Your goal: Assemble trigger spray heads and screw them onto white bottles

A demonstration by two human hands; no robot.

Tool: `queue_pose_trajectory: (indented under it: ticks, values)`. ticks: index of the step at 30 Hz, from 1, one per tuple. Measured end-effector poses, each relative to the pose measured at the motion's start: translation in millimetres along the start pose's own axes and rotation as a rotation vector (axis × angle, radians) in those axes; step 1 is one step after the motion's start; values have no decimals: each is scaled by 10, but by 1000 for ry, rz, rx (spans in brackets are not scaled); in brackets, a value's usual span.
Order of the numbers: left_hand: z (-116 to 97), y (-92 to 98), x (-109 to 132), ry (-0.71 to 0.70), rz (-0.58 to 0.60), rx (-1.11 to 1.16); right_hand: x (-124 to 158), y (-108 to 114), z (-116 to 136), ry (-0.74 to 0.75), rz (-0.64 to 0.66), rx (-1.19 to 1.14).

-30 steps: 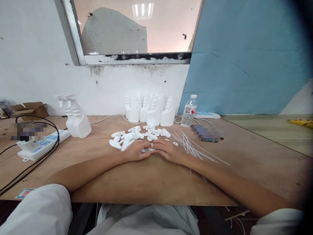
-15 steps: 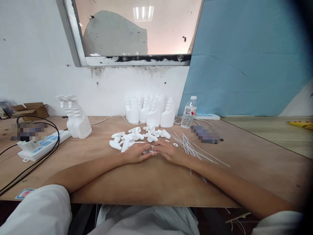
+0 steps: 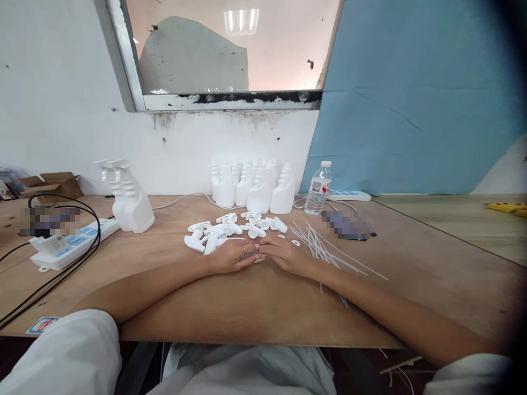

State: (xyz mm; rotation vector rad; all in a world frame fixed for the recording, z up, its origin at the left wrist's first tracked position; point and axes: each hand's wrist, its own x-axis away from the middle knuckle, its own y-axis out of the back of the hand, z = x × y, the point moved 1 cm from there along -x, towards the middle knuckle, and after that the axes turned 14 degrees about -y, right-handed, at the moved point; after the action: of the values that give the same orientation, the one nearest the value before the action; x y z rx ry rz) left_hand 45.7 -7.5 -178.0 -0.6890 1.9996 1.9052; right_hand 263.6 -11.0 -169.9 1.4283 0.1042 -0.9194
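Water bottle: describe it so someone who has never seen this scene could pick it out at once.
Start at the big blue sheet on the right. At the foot of its left edge, on the wooden table, stands the water bottle, just right of the huddle of white bottles. It alone is clear, with a white cap; they are opaque.

Fingertip work mostly out of sight

A small white piece [image 3: 257, 252] lies under the meeting fingertips of the left hand [image 3: 228, 257] and right hand [image 3: 288, 257], too covered to tell its shape or whether either hand grips it. A left pixelated patch [image 3: 48, 220] beside the power strip [image 3: 72, 244] and a right pixelated patch [image 3: 345, 225] near the water bottle [image 3: 318, 189] blot out whatever lies there. The yellow object [image 3: 510, 207] at far right is cut by the edge. The white bottles [image 3: 251, 186] overlap, so their count is unclear.
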Motion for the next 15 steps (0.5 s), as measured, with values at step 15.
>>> queue_pose_trajectory:
  ticks: [15]
  values:
    - [-3,-40,67,183,-122,155,18,93,186,2,60,226]
